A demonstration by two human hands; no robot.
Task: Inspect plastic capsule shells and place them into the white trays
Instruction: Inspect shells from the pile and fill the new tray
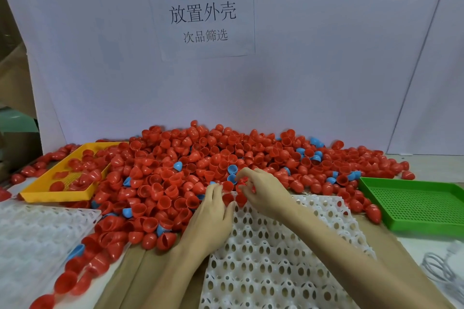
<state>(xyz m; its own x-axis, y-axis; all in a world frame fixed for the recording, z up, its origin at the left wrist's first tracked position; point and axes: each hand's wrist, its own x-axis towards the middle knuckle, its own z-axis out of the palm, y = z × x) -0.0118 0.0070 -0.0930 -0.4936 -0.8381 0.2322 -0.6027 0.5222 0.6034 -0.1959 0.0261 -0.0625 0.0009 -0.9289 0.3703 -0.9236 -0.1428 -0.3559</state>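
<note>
From the head camera I look down on a brown cardboard-covered table set against a pale white backing board. A white paper sign with black printed characters is fixed to that board, and a sliver of brown cardboard boxes shows at the far left edge.

A big heap of red plastic capsule half-shells spreads across the back of the table, with a few light blue shells mixed in. A yellow perforated plastic tray sits at the left, partly buried and holding some red shells. A green perforated plastic tray lies at the right, just beside the heap's edge. A coiled white cable rests near the bottom right corner.

The white moulded tray with egg-shaped holes lies in front of me, its far edge touching the heap. A second white moulded tray lies at the left, red shells strung along its right side.

My left hand rests at the tray's far edge, fingers fairly straight and close together, touching red shells. My right hand is curled, its fingers pinching a red shell over the same edge.
</note>
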